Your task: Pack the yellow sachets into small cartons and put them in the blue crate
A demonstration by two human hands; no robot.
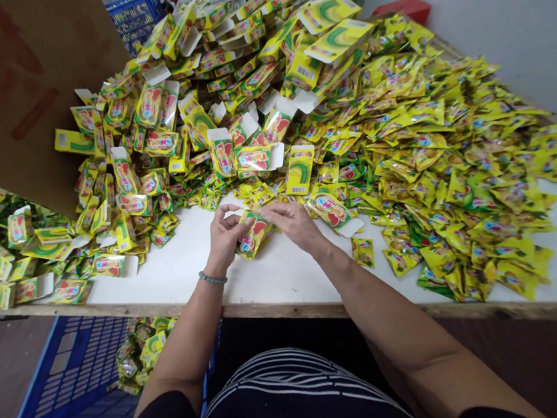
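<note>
Between my hands, over the white tabletop, is a small yellow-green printed box (252, 237), tilted. My left hand (226, 235) grips its left side, thumb across the front. The fingers of my right hand (293, 223) are pinched together at the box's upper right end; whether they hold the flap or a sachet there is too small to tell. Close to my right hand lies another box (329, 208) with its white flap open. A yellow sachet (362, 252) rests on the table right of that box.
A big heap of yellow sachets (455, 169) covers the table's right side. Piled boxes (243, 72), many with open flaps, rise at the back. A brown carton (17, 84) stands at left. A blue crate (73, 393) holding sachets or boxes sits below the table's front edge.
</note>
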